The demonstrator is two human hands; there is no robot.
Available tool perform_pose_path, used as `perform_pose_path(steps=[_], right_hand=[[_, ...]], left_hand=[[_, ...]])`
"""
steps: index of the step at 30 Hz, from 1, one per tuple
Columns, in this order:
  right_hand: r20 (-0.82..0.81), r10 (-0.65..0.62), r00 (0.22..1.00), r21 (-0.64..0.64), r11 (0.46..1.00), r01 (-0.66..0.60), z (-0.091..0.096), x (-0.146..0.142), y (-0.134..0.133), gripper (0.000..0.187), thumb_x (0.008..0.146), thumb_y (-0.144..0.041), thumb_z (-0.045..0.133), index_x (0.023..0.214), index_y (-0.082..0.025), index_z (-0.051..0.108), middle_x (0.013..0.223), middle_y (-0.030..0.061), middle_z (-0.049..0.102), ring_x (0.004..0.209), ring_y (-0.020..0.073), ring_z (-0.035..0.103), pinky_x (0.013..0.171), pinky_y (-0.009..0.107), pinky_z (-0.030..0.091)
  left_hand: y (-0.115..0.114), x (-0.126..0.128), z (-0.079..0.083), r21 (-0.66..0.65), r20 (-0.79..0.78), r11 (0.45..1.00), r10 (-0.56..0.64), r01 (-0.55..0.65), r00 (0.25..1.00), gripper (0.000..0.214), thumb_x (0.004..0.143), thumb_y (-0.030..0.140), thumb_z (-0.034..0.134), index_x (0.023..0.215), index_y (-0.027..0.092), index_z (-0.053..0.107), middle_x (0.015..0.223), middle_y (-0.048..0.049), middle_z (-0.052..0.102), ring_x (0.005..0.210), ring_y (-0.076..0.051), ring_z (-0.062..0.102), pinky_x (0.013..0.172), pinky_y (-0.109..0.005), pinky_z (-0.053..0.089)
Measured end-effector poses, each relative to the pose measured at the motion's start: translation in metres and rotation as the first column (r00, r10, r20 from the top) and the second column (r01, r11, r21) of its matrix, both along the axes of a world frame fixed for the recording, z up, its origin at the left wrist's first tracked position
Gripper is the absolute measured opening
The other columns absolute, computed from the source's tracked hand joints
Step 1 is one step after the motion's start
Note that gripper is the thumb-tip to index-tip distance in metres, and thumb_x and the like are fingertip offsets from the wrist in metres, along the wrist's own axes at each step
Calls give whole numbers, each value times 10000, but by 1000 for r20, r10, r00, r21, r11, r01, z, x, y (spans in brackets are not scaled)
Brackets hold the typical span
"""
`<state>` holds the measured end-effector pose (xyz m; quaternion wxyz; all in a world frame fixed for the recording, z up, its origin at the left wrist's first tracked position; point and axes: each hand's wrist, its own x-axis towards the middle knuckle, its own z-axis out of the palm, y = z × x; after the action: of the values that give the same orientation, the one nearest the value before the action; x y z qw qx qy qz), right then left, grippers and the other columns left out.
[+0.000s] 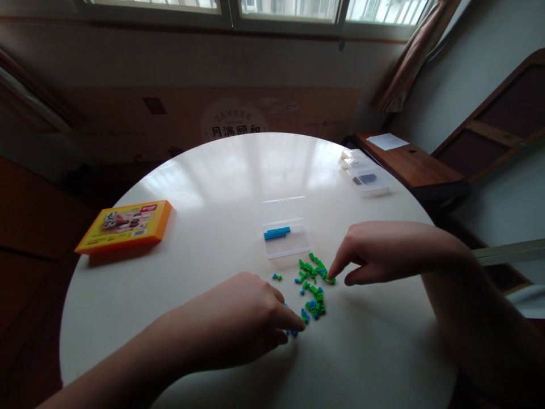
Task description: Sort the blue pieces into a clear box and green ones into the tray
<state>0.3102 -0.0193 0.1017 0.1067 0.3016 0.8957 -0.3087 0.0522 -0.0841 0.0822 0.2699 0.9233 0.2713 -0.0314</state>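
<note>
Small green and blue plastic pieces [314, 307] lie loosely scattered on the white round table, between my two hands. My left hand [259, 311] rests at their near left side, its index finger stretched out and touching some of them; the thumb is apart from it. At the right of the pile my right hand [374, 250] points down with its index fingertip on green pieces, thumb held away. Neither hand grips anything visible. Just beyond the pile stands an open clear plastic case [292, 248], in which joined blue strips [276, 233] lie side by side.
An orange and yellow box [128, 226] lies at the left edge of the white table [204, 238]. More clear plastic cases [361, 173] sit at the far right edge. Beyond them, a brown wooden desk [413, 162] holds a paper sheet [387, 141].
</note>
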Motion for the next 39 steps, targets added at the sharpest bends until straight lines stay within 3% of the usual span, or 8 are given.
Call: perform_pose_path(steps=[6, 19, 30, 39], right_hand=[[13, 35, 999, -42, 999, -35, -3, -2, 3, 347, 778, -220, 615, 1081, -316, 755, 671, -46, 682, 499, 86, 457, 516, 202, 352], [4, 28, 1000, -58, 998, -28, -7, 1, 2, 313, 788, -224, 611, 1037, -331, 768, 821, -34, 754, 615, 112, 598, 591, 215, 397], [67, 20, 998, -25, 1000, -18, -8, -2, -1, 252, 770, -229, 623, 940, -314, 788, 807, -37, 757, 655, 131, 633, 596, 229, 401], [-80, -25, 996, 117, 993, 34, -14, -6, 8, 250, 805, -204, 604, 968, -299, 769, 847, -27, 750, 708, 129, 632, 671, 242, 405]], left_hand=[[1, 1, -8, 69, -1, 995, -69, 69, 998, 69, 812, 203, 659, 830, 267, 677, 670, 33, 639, 552, -113, 556, 497, -230, 323], [8, -3, -9, 176, 4, 984, 21, -21, 1000, 271, 847, 233, 633, 1083, 353, 690, 804, 19, 677, 636, -132, 609, 556, -246, 361], [6, 1, -18, 243, 23, 970, -20, 14, 1000, 205, 881, 190, 556, 929, 330, 698, 679, 35, 565, 506, -101, 453, 481, -247, 245], [6, 1, -19, 226, 37, 974, 12, -20, 999, 171, 882, 197, 555, 828, 291, 687, 673, 34, 549, 510, -96, 439, 488, -251, 240]])
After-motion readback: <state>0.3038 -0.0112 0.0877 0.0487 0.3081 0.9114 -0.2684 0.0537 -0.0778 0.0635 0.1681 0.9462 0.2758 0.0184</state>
